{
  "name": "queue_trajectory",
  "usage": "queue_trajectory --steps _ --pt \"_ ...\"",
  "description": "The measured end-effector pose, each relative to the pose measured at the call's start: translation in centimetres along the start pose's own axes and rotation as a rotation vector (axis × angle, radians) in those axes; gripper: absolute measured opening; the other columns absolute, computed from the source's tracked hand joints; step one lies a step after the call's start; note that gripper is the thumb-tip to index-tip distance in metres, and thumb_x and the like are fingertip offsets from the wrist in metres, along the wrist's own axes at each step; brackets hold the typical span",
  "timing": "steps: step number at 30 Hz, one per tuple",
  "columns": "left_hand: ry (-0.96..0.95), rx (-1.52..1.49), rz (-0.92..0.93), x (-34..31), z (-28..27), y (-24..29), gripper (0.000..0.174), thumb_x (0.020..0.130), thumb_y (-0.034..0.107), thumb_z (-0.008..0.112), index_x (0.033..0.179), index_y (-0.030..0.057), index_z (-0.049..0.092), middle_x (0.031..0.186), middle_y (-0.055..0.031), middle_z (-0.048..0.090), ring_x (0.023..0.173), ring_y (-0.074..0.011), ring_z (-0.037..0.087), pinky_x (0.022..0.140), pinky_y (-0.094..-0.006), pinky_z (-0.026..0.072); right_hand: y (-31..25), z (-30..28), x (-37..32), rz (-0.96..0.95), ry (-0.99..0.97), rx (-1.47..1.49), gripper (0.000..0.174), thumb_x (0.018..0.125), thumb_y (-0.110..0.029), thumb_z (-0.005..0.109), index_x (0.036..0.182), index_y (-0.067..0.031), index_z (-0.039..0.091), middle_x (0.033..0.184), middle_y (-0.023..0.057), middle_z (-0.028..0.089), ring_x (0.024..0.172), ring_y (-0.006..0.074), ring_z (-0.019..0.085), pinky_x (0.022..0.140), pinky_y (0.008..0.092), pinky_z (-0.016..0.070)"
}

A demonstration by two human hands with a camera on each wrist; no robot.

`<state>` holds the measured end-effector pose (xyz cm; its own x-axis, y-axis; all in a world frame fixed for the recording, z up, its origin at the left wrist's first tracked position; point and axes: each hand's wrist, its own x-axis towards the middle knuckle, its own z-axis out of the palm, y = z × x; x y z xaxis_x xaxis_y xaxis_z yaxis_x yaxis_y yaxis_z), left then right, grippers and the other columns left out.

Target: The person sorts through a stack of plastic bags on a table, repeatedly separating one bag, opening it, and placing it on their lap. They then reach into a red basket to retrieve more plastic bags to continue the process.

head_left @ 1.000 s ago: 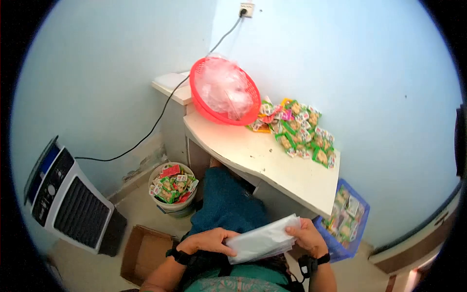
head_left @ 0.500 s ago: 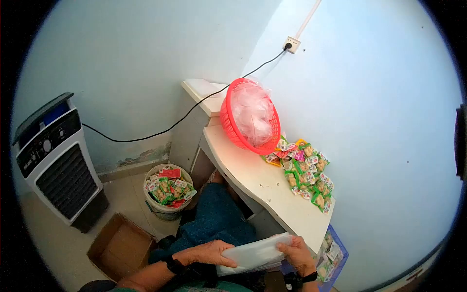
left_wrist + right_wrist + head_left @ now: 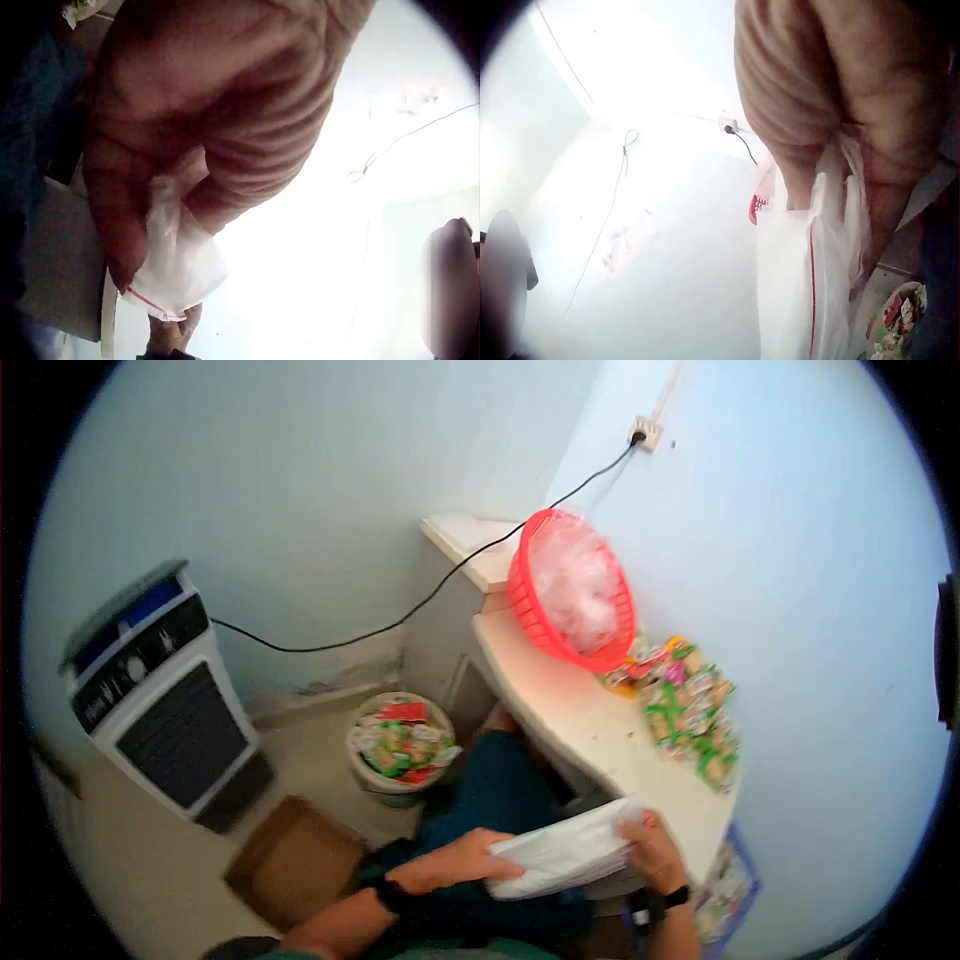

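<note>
Low in the head view, both hands hold a flat bundle of clear plastic bags (image 3: 565, 852) over the lap. My left hand (image 3: 462, 863) pinches the left end between thumb and fingers. At the other end, my right hand (image 3: 655, 850) grips the bundle with its thumb on top. A thin red line runs near the edge of the plastic (image 3: 184, 262) in the left wrist view. The right wrist view shows the white film (image 3: 791, 292) folded between the right thumb and fingers, with the same red stripe.
A white desk (image 3: 545, 700) bears a red basket (image 3: 520, 595) of clear bags and a pile of green snack packets (image 3: 690, 710). Below are a bucket (image 3: 365, 775) of packets, a cardboard box (image 3: 295, 860), a blue crate (image 3: 748, 885) and an air cooler (image 3: 165, 690) with a cord.
The head view has swung left, so desk, basket and bucket now appear farther right. Both hands keep their grip on the plastic bags.
</note>
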<state>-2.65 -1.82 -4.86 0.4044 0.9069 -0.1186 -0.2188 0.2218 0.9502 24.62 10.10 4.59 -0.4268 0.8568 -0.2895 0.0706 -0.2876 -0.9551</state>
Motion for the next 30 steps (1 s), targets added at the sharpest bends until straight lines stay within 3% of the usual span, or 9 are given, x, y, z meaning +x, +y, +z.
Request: queue_trajectory --steps 4,11,14,16,20,21,24,26,30 --pt "0.082 -0.157 0.006 -1.8 -0.1 2.2 0.043 0.086 0.02 0.074 0.122 -0.0007 0.062 0.106 -0.0039 0.067 0.093 -0.0104 0.061 0.084 -0.0256 0.0479 -0.5 1.4 1.7 -0.027 -0.198 0.162 0.021 0.088 -0.007 0.066 0.108 0.0003 0.063 0.095 0.0092 0.07 0.081 0.0182 0.069 0.075 0.0325 0.0577" --pt "0.437 -0.14 0.043 -3.1 -2.0 4.3 0.042 0.084 0.013 0.074 0.121 -0.0007 0.062 0.106 -0.0043 0.068 0.091 -0.0099 0.062 0.083 -0.0263 0.0502 -0.8 1.6 4.4 -0.043 -0.161 0.251 0.04 0.095 -0.019 0.062 0.125 0.005 0.052 0.1 0.0154 0.068 0.087 0.0238 0.069 0.07 0.033 0.0585" --pt "0.663 -0.339 0.192 -3.7 -4.3 6.4 0.043 0.08 0.01 0.076 0.12 -0.0014 0.062 0.107 -0.0062 0.068 0.092 -0.0145 0.065 0.086 -0.029 0.052 -0.1 0.1 5.6 -0.245 0.059 -0.067 0.037 0.095 -0.014 0.059 0.126 0.005 0.053 0.095 0.0167 0.069 0.083 0.0228 0.07 0.069 0.0305 0.0572" --pt "0.829 -0.24 0.294 -4.0 -6.4 8.9 0.049 0.079 0.012 0.078 0.122 -0.0022 0.06 0.111 -0.0089 0.068 0.095 -0.0169 0.066 0.086 -0.031 0.0533 1.8 -1.3 6.8 -0.405 0.183 -0.239 0.032 0.094 -0.009 0.059 0.122 0.0052 0.055 0.09 0.0147 0.069 0.076 0.0186 0.069 0.066 0.0287 0.0563" --pt "0.978 -0.136 0.575 -2.3 -12.6 13.4 0.04 0.084 0.01 0.07 0.119 -0.0064 0.059 0.108 -0.012 0.067 0.093 -0.0183 0.066 0.081 -0.0325 0.0554 3.8 -2.1 7.3 -0.527 0.357 -0.358 0.024 0.093 -0.007 0.06 0.113 0.005 0.06 0.086 0.0107 0.068 0.064 0.0136 0.064 0.056 0.0268 0.0529" --pt "1.014 -0.108 0.572 -1.7 -14.0 15.0 0.039 0.084 0.009 0.069 0.119 -0.0069 0.058 0.106 -0.0117 0.067 0.091 -0.0179 0.066 0.077 -0.0318 0.0559 4.1 -1.9 7.3 -0.489 0.436 -0.397 0.018 0.092 -0.006 0.061 0.105 0.0044 0.064 0.085 0.0092 0.067 0.063 0.0123 0.062 0.055 0.026 0.0502" --pt "1.108 0.008 0.637 1.3 -19.9 19.2 0.042 0.084 0.011 0.068 0.12 -0.0065 0.057 0.1 -0.0102 0.067 0.079 -0.0157 0.065 0.062 -0.0295 0.0545 5.1 -2.4 8.1 -0.697 0.557 -0.634 0.014 0.089 -0.003 0.063 0.101 0.0037 0.066 0.08 0.0069 0.065 0.061 0.0105 0.058 0.054 0.0246 0.0465" --pt "1.145 0.21 0.581 3.1 -23.0 22.4 0.046 0.085 0.015 0.069 0.124 -0.0052 0.055 0.104 -0.0112 0.066 0.084 -0.0182 0.065 0.066 -0.0323 0.0543 4.3 -2.6 8.1 -0.833 0.633 -0.887 0.014 0.087 -0.002 0.063 0.1 0.0036 0.066 0.078 0.0056 0.064 0.061 0.0091 0.056 0.053 0.0238 0.0449" --pt "1.229 0.372 0.525 8.6 -27.3 28.1 0.038 0.082 0.01 0.068 0.115 -0.0066 0.057 0.097 -0.0122 0.066 0.075 -0.0175 0.065 0.056 -0.0291 0.0527 5.0 -4.6 10.0 -0.69 0.645 -0.596 0.012 0.09 -0.001 0.06 0.1 0.0047 0.063 0.075 0.0063 0.062 0.058 0.0076 0.052 0.05 0.0218 0.0398"
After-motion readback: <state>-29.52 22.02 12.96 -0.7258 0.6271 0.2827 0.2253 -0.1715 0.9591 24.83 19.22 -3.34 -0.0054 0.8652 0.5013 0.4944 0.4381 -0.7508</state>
